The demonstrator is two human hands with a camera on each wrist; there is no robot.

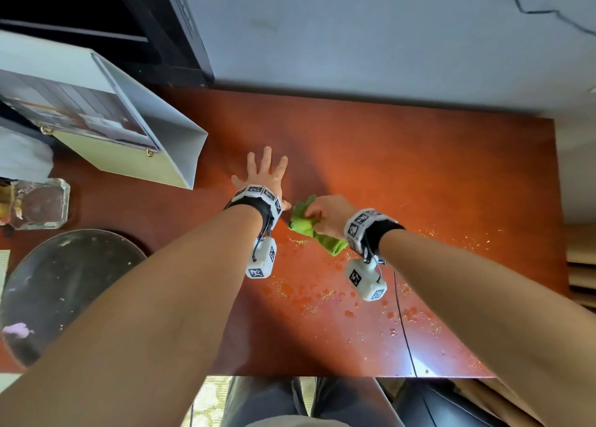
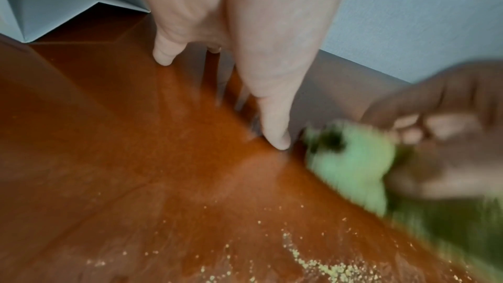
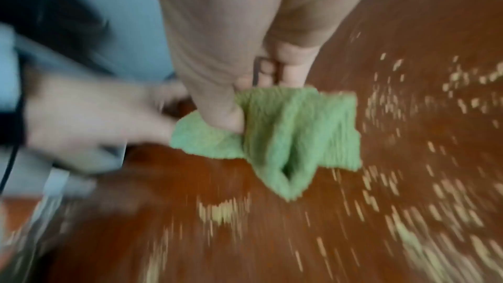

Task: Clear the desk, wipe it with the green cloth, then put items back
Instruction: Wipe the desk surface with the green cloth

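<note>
My right hand point(image 1: 325, 213) grips the bunched green cloth point(image 1: 309, 225) on the reddish-brown desk point(image 1: 419, 175), near its middle. In the right wrist view my fingers and thumb curl round the green cloth point(image 3: 286, 137), which hangs down onto the wood. My left hand point(image 1: 266, 175) lies flat with fingers spread on the desk, just left of the cloth. The left wrist view has my left fingers point(image 2: 275, 128) straight, tips on the wood, with the blurred cloth point(image 2: 351, 158) to the right. Yellowish crumbs point(image 1: 296, 292) and wet spots dot the near half of the desk.
A white paper bag point(image 1: 129, 126) lies at the desk's far left. A glass jar point(image 1: 38, 204) and a dark round tray point(image 1: 64, 284) sit left of my arm. A thin black cable point(image 1: 403, 323) crosses the near right. A pale wall point(image 1: 354, 39) backs the desk.
</note>
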